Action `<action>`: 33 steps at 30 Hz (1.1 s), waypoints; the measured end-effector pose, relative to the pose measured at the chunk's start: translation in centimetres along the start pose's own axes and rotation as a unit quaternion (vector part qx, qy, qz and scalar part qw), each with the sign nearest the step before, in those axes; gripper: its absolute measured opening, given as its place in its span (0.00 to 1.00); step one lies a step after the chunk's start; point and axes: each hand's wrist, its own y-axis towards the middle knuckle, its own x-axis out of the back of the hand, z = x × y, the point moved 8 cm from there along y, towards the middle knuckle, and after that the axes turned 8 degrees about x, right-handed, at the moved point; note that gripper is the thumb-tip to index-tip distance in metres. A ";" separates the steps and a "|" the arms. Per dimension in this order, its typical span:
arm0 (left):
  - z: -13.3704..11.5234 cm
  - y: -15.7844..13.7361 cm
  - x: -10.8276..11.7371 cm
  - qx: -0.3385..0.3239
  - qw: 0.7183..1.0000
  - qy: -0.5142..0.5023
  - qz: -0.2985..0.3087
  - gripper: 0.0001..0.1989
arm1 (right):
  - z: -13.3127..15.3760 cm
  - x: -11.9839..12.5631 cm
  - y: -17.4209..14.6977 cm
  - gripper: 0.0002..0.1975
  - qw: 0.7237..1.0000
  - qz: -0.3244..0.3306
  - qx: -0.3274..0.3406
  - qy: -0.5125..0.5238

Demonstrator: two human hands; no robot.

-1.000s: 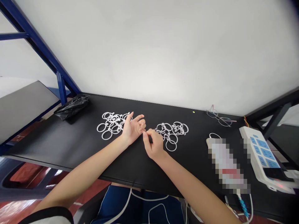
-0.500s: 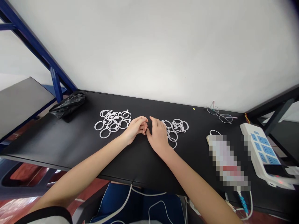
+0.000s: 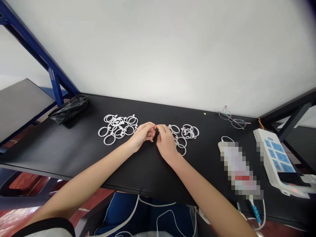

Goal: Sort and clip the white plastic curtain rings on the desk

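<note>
My left hand and my right hand meet over the middle of the black table, their fingertips almost touching. Fingers on both are curled in, and the backs of the hands hide whatever small thing may be pinched there. Just left of my left hand lies a loose pile of white plastic curtain rings, each with a small knob or eyelet. A second, smaller group of white rings lies beyond and to the right of my right hand, which partly covers some of them.
At the table's far left lies a crumpled black plastic bag. Eyeglasses rest near the wall. On the right are a blurred phone on a cable and a white power strip. White cables hang below the front edge.
My right fingers have curled and moved in toward my left fingertips, narrowing the gap between the hands. The view has shifted slightly; the ring piles look the same.
</note>
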 end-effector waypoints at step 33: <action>0.9 -0.6 -1.9 0.070 0.986 -0.098 0.112 0.23 | 5.1 2.9 -0.9 0.12 0.955 -0.179 0.223 0.077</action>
